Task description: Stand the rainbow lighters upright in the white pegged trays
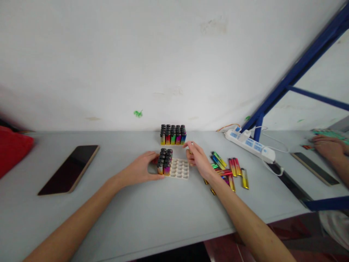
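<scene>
My left hand (143, 167) is curled around the left end of a white tray (180, 169), thumb at its front edge, fingers behind the lighters. Two rows of upright lighters (164, 163) with black tops and shiny coloured bodies fill the tray's left part; round holes show in the rest. Above the tray's right edge, my right hand (198, 158) is closed in a pinch on a lighter (189, 151), mostly hidden by the fingers, with a bit of yellow showing. Loose metallic lighters (231, 167) lie in a pile right of that hand, partly covered by my forearm.
Behind the tray, a block of upright lighters (173, 135) stands near the wall. A dark phone (69, 169) lies on the left, by a red item (13, 149). A power strip (249, 145) with cables and a blue frame (261, 112) stand right. Beyond it are another person's hands (331, 145).
</scene>
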`<act>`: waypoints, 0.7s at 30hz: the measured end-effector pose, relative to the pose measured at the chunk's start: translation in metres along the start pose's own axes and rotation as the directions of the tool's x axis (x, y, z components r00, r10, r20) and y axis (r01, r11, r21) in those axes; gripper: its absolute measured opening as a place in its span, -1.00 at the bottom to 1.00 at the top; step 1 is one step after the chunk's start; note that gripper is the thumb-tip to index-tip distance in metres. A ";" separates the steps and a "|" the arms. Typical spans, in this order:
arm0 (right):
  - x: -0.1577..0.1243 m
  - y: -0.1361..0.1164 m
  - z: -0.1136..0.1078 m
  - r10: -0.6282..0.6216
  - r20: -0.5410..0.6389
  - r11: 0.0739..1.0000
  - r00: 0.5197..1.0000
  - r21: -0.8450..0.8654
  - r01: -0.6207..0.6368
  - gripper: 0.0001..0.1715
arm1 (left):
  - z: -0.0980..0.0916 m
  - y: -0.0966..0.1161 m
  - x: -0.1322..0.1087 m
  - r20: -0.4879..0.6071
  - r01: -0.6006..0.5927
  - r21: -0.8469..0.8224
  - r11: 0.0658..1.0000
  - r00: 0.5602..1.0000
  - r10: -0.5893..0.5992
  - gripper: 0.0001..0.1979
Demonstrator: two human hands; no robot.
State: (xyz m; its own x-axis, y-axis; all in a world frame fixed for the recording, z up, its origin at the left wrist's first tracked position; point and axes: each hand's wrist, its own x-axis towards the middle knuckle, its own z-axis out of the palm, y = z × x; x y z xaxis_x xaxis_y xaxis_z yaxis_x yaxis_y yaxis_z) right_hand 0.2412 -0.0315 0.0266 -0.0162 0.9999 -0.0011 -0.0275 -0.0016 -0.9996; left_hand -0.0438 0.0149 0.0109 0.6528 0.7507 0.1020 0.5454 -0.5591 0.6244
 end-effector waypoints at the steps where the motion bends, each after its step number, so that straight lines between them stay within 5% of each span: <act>1: 0.000 0.002 0.000 -0.048 -0.046 0.994 0.998 -0.099 0.044 -0.17 | 0.000 0.000 0.000 -0.002 -0.001 0.000 1.000 1.000 0.001 -0.44; 6: -0.001 0.009 0.002 -0.279 -0.040 0.819 0.959 -0.532 0.216 -0.27 | 0.001 -0.004 0.001 -0.019 0.001 0.009 1.000 1.000 -0.001 -0.46; 12: -0.003 0.013 0.011 -0.278 -0.007 0.777 0.960 -0.590 0.221 -0.53 | -0.001 -0.001 0.002 -0.019 0.009 0.003 1.000 1.000 -0.009 -0.37; 21: -0.004 0.008 -0.002 -0.400 0.117 0.698 0.909 -0.604 0.384 -0.54 | -0.003 0.002 0.002 -0.010 0.009 -0.024 1.000 1.000 -0.010 -0.35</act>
State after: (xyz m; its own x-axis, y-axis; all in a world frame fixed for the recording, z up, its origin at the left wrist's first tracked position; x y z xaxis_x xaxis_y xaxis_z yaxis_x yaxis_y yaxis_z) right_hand 0.2434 -0.0351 0.0182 -0.1205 0.9078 0.4018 0.5788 0.3931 -0.7145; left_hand -0.0434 0.0163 0.0142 0.6421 0.7595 0.1038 0.5386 -0.5433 0.6440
